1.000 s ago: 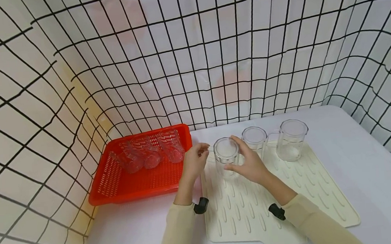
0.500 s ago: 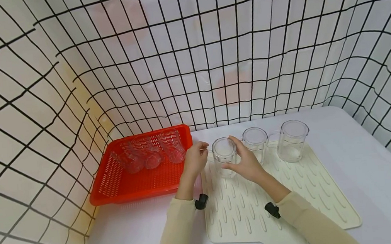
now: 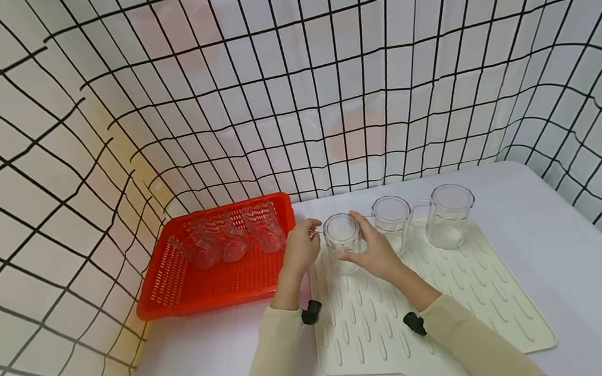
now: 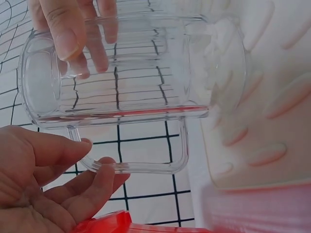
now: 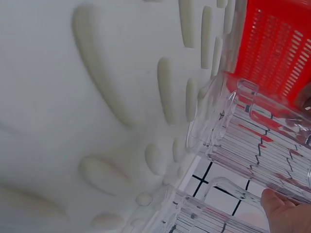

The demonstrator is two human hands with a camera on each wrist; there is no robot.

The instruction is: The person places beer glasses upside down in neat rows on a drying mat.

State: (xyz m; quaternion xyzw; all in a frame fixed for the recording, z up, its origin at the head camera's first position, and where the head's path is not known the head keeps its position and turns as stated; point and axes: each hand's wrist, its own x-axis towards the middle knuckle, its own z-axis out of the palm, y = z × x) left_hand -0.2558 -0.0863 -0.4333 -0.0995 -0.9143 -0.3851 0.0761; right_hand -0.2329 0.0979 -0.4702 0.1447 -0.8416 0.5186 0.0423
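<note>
no readable text, labels or numbers — none anywhere.

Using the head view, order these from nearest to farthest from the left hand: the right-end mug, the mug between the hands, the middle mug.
1. Mug between the hands: its handle is at the left hand's fingers.
2. Middle mug: farther right, behind the right hand.
3. Right-end mug: farthest right, at the mat's back right corner.
</note>
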